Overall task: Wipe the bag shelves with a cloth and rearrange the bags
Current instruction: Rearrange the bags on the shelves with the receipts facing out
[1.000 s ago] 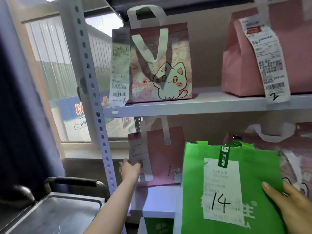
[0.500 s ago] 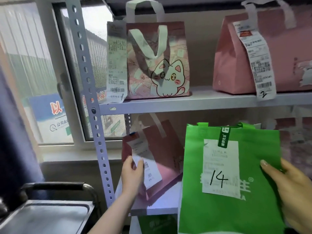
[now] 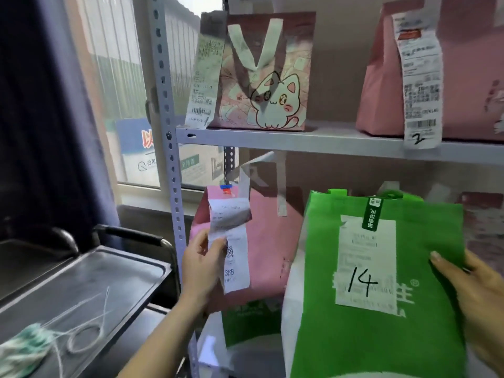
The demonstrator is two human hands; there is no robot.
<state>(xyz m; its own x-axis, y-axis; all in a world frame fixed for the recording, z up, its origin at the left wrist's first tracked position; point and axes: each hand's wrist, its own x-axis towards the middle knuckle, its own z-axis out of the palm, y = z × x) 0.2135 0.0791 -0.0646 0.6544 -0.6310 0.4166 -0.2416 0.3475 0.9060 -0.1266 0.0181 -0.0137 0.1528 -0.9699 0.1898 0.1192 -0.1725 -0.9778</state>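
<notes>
1. Gripping the left edge of the pink bag (image 3: 270,249), our left hand (image 3: 201,268) curls its fingers round the bag's side, with the thumb lying against the long paper receipt (image 3: 231,246) that hangs down the bag's front.
2. Our right hand (image 3: 480,301) holds the right edge of the green bag (image 3: 376,336); the thumb presses flat on the front panel, and the other fingers are hidden behind the bag.
3. The green bag is of matte non-woven fabric, rectangular and upright, and carries a white label (image 3: 366,263) hand-marked "14" below a dark green tab.
4. The pink bag is smooth and flat-fronted, with pale strap handles rising from its top. It tilts to the left, just beside the green bag, under the upper shelf (image 3: 313,139).
5. The upper shelf is a flat grey metal board fixed to a perforated upright post (image 3: 166,110).
6. On it stands a glossy cat-print bag (image 3: 267,77) with cream ribbon handles and a receipt at its left side.
7. Well to the right on the same shelf stands a second pink bag (image 3: 381,85) with a folded top and a receipt marked "2".
8. At lower left is a metal tray cart (image 3: 95,282) holding a striped cloth (image 3: 21,353) and loose white string.
</notes>
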